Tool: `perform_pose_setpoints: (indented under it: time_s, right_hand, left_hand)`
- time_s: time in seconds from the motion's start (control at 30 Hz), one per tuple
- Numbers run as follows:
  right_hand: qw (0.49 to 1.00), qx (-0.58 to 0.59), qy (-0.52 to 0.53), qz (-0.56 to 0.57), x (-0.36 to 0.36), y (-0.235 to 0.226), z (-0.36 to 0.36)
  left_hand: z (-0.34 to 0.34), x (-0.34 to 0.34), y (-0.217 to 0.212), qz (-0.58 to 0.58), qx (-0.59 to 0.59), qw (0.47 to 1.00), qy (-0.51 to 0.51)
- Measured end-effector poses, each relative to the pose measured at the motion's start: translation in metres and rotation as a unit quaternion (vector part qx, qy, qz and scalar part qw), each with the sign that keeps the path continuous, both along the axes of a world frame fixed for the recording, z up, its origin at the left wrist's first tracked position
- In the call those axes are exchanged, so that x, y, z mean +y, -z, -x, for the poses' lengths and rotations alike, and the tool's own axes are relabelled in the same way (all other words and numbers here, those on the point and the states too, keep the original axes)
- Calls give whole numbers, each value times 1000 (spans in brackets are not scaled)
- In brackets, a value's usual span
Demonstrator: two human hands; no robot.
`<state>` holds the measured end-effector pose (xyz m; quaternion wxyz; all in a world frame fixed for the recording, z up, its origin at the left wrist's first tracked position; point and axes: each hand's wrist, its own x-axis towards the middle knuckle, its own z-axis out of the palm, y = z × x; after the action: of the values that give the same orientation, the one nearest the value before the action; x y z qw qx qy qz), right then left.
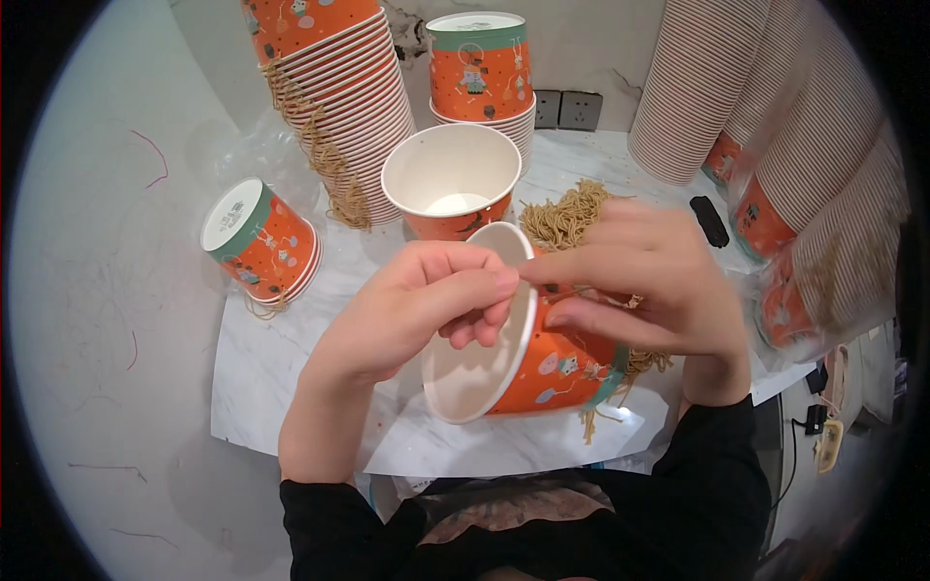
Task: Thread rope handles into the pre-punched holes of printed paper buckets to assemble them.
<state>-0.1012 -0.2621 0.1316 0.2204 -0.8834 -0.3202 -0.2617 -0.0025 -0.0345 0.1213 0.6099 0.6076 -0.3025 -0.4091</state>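
Observation:
An orange paper bucket (567, 373) with a green band lies tipped on its side, its white mouth toward the left. My left hand (436, 300) is closed at its rim, thumb pressed to the curled fingers; what the pinch holds is too small to make out. My right hand (639, 281) reaches over the bucket's side, index fingertip meeting the left fingertips and thumb near the printed wall. A thin tan strand shows beneath the right fingers, but its grip is partly hidden. Tan cords (567, 215) lie bunched behind the bucket, and more hang by its base.
Behind my hands stands an upright bucket (450, 169). A tall bucket stack (339, 107) draped with cords rises at back left, with a shorter stack (480, 73) beside it. A small tilted stack (262, 242) sits left. Wrapped stacks (819, 145) and a black object (710, 222) are right.

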Motion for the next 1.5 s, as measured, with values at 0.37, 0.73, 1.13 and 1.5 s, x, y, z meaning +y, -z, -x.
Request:
perform_pose_setpoints:
  time_s: [0.37, 0.73, 1.13, 1.5]
  right_hand:
    - [947, 212, -206, -122, 39, 34, -30]
    - [904, 292, -178, -257, 41, 51, -51]
    - [979, 202, 5, -31, -57, 2, -27]
    - [916, -300, 209, 165, -2, -36, 53]
  left_hand:
    - [25, 47, -30, -26, -264, 964, 0]
    - [-25, 52, -4, -23, -481, 876, -6]
    - [-42, 51, -5, -91, -462, 880, 53]
    - [-26, 45, -4, -102, -546, 831, 25]
